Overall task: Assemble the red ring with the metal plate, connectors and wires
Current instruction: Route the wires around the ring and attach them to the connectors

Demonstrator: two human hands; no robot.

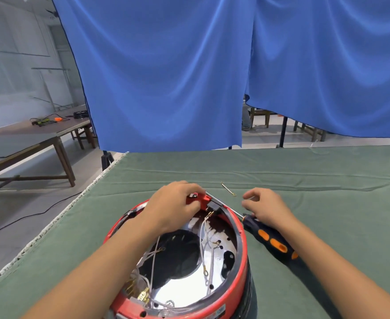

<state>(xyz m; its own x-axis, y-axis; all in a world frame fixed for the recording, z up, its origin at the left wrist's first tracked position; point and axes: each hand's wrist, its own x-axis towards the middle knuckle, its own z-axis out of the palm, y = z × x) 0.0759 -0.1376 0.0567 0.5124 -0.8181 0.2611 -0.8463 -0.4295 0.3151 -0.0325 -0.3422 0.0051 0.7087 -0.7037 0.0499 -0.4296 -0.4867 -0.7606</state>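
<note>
The red ring (241,268) stands on the green table at the bottom centre, with a shiny metal plate (184,282) inside it. Thin white wires (209,249) with brass terminals run across the plate. My left hand (173,206) grips a red connector block (201,199) at the ring's far rim. My right hand (265,207) hovers just right of the ring with fingers loosely curled, holding nothing that I can see. Under its wrist lies a screwdriver (270,238) with a black and orange handle, its shaft pointing toward the connector.
A small brass wire link (228,189) lies on the green cloth (327,180) beyond my hands. A blue curtain (189,77) hangs behind the table. The table's left edge (74,203) drops to the floor, where wooden benches (28,143) stand.
</note>
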